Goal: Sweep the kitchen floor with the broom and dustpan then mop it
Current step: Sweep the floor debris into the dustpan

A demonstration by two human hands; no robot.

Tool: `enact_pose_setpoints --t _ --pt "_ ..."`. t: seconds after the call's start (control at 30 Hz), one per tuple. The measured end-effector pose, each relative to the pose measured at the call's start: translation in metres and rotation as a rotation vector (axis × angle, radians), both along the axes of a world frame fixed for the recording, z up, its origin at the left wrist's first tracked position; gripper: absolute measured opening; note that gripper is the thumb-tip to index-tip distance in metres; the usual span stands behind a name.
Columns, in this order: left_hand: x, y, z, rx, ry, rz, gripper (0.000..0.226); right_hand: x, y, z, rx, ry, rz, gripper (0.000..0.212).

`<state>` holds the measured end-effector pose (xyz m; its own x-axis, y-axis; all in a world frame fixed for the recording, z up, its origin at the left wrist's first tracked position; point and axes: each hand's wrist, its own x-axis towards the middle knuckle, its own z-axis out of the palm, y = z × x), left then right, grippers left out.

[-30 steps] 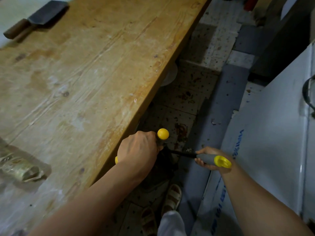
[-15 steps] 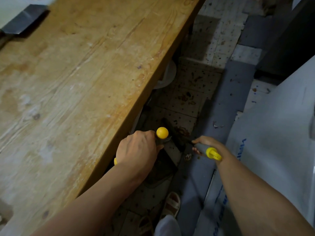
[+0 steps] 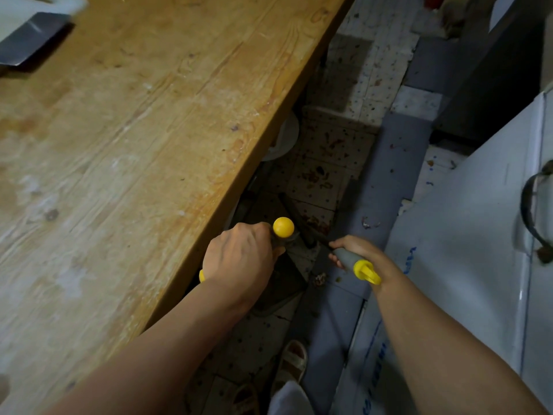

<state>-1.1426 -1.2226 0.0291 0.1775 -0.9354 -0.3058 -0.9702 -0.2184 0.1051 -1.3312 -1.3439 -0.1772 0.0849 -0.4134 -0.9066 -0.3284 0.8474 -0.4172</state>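
My left hand [image 3: 241, 259] grips a dark handle topped by a yellow ball [image 3: 283, 227], beside the wooden table's edge. Below it the dark dustpan [image 3: 281, 286] sits on the tiled floor [image 3: 326, 163]. My right hand [image 3: 357, 250] grips the broom's grey handle [image 3: 347, 257] with its yellow hanging loop [image 3: 366, 272]. The broom's black shaft runs forward and down to the dark brush head [image 3: 294, 217] on the tiles, next to brown debris [image 3: 317, 224]. More crumbs [image 3: 318, 278] lie by the pan's right edge.
A worn wooden table [image 3: 134, 145] fills the left, with a cleaver [image 3: 27, 43] at its far corner. A grey mat [image 3: 386, 187] runs along the floor. A white appliance [image 3: 478, 235] stands on the right. My sandalled foot [image 3: 291, 359] is below. A white bowl [image 3: 284, 136] sits under the table.
My right hand has moved the broom handle left and away from me, closer to my left hand. The brush head swept debris toward the dustpan. My left hand stayed put.
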Motion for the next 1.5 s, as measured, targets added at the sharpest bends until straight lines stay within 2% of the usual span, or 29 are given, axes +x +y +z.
enact_pose_setpoints --t 0.47,0.57,0.67,0.87,1.07,1.23,1.5 --pt "0.015 0.063 0.013 -0.029 0.038 -0.130 0.033 -0.001 0.110 0.059 0.052 -0.109 -0.424 0.025" --pt "0.015 0.071 0.011 -0.024 0.042 -0.149 0.033 0.001 0.131 0.054 0.044 -0.168 -0.549 0.019" --pt "0.017 0.075 0.008 -0.024 0.037 -0.150 0.030 0.004 0.145 0.038 -0.018 -0.136 -0.667 0.021" --pt "0.019 0.074 0.000 -0.015 0.005 -0.136 0.026 0.010 0.164 -0.004 0.001 -0.103 -0.768 0.019" --pt "0.014 0.053 -0.005 0.019 -0.009 -0.110 0.028 0.028 0.138 -0.024 0.029 -0.140 -0.777 0.013" --pt "0.011 0.027 -0.008 0.017 -0.019 -0.089 0.028 0.040 0.093 -0.025 -0.003 -0.137 -0.867 0.013" --pt "0.001 -0.023 -0.009 0.017 -0.014 -0.056 0.031 0.033 0.018 -0.026 0.031 -0.304 -0.922 0.012"
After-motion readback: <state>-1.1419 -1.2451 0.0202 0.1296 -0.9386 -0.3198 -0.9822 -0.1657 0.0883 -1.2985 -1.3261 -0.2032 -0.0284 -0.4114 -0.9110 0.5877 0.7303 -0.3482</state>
